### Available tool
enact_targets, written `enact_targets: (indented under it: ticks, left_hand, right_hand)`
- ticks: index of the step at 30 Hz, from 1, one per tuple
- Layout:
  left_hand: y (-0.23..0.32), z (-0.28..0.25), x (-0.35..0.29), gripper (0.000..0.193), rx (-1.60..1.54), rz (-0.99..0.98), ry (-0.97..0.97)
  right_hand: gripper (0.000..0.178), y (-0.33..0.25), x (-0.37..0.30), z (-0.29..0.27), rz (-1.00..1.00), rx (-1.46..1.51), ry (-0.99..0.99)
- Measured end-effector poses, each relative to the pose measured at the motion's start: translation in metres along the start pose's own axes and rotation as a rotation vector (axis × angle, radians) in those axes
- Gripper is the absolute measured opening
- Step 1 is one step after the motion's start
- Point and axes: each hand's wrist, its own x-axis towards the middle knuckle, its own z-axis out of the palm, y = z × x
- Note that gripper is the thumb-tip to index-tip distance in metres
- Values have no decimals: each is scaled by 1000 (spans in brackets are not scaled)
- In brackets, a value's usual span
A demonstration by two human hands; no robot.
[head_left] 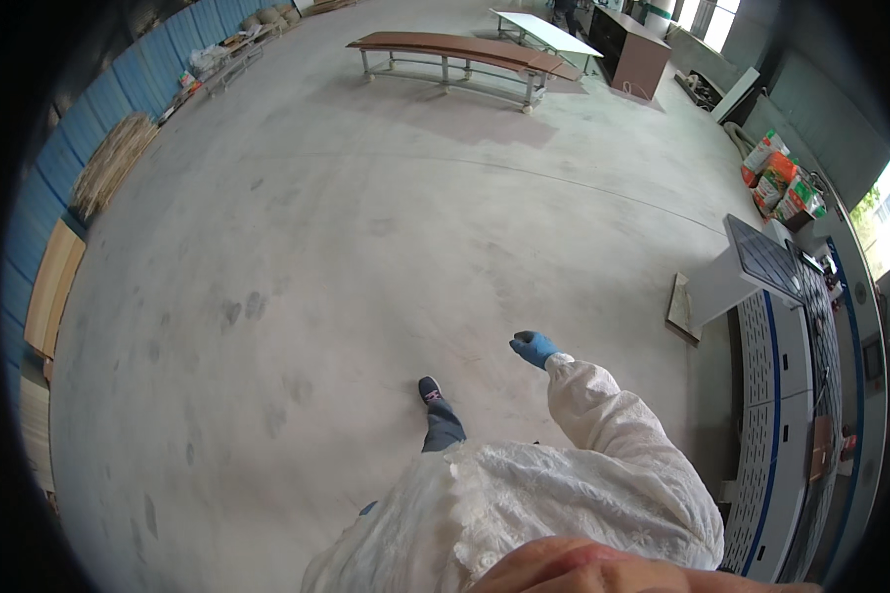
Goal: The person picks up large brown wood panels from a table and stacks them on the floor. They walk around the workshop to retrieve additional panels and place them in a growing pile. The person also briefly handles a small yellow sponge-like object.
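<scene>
Red, green and white sacks (779, 183) slump together along the right side of a workshop, their contents hidden; farther off, a brown cabinet (638, 51) shows a dark, shadowed side. Nearest the worker's outstretched arm, yet well apart from it, a white stand (714, 287) with a dark sloping top (764, 259) rises at right beside a long grey machine (793, 371) trimmed in blue. The top's long axis slants from far left to near right; the machine runs from near to far. The right hand (535, 348), gloved in blue, reaches forward above the pale floor (316, 237), elbow bent inside a white sleeve (613, 405), fingers curled narrow; whether they hold anything cannot be told. A blue sliver (368, 508) shows by the white garment (554, 494); the left hand's state cannot be told.
</scene>
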Motion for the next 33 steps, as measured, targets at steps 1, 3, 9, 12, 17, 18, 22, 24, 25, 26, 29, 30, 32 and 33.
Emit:
enact_targets:
  ticks: [1,3,9,12,17,18,22,24,25,26,29,30,32,33]
  left_hand:
    - [35,-3,14,19,-9,-2,3]
    - [116,-3,45,19,-19,7,-10]
    - [440,39,126,18,-39,114,-70]
    - [614,81,132,24,68,407,42]
    - [833,148,138,23,-6,646,-77]
    - [862,157,147,24,-3,648,-95]
    - [936,152,187,16,102,501,-162]
    - [954,134,204,16,106,336,-83]
    - [966,120,212,21,44,221,-92]
    - [976,107,218,21,-1,177,-86]
    - [1002,68,235,22,-64,84,-5]
    - [1017,59,243,22,-75,65,7]
    - [1050,45,261,22,-104,30,29]
    - [1067,39,272,22,-106,19,35]
  right_hand:
    - [55,-12,28,4,25,-1,-23]
    - [53,-19,75,10,44,-10,-38]
    - [47,16,130,38,395,-298,-192]
    - [56,17,157,38,743,-204,-367]
    - [55,-17,285,47,767,-152,-422]
    - [54,-24,323,45,761,-158,-421]
    - [53,-80,504,26,661,-243,-417]
    - [52,-134,613,5,529,-367,-394]
    - [52,-170,668,-7,463,-448,-365]
    - [53,-210,726,-19,314,-483,-270]
    - [49,-342,878,-65,135,-325,-194]
    - [51,-386,920,-74,52,-255,-103]
    - [53,-463,994,-88,-42,-179,-71]
    - [54,-491,1020,-85,-43,-148,-66]
